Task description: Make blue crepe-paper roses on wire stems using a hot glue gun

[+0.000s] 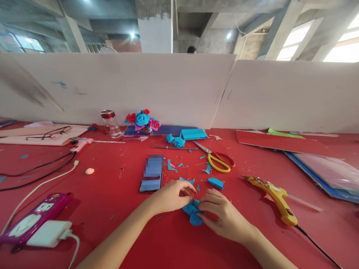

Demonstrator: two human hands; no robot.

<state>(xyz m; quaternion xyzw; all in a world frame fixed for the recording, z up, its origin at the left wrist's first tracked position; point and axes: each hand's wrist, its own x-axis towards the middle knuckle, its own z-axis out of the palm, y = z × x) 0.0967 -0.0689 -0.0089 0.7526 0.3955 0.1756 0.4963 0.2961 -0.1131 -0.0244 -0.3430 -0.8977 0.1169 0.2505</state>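
Observation:
A crumpled blue paper piece point(193, 213) with petal-like folds is between my two hands, low over the red table. My left hand point(178, 195) has its fingers curled at the upper left edge of the paper. On the other side my right hand point(217, 209) pinches the paper's right edge between thumb and fingers. Just beyond them lie a small folded blue strip point(215, 183) and blue scraps point(171, 165). Scissors point(218, 162) with red and yellow handles rest farther back, near two blue paper flowers point(178, 142).
A phone point(151, 173) lies left of my hands. On the right is a yellow glue gun point(276, 198), with sheets point(328, 172) behind it. A purple power strip point(36, 216) sits at left. A glass bottle point(111, 123) and paper bouquet point(143, 120) stand at the back.

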